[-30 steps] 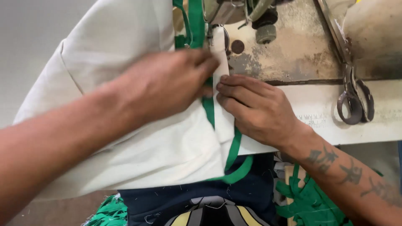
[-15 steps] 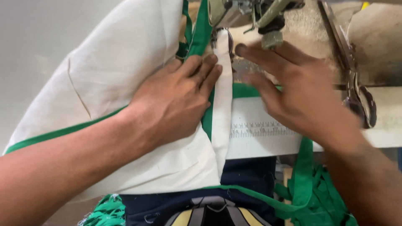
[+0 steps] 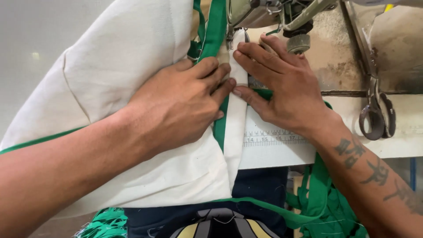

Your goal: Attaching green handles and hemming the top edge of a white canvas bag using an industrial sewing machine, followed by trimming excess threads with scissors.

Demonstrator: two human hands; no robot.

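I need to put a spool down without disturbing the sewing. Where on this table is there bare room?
Bare table shows right of the scissors, and a smaller strip lies between the scissors and the right hand. Crowded: under the machine's needle, where the left hand and right hand press the cream fabric and green tape.

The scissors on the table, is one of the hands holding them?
No, the scissors lie alone on the table, while the left hand and right hand both press on the cream cloth.
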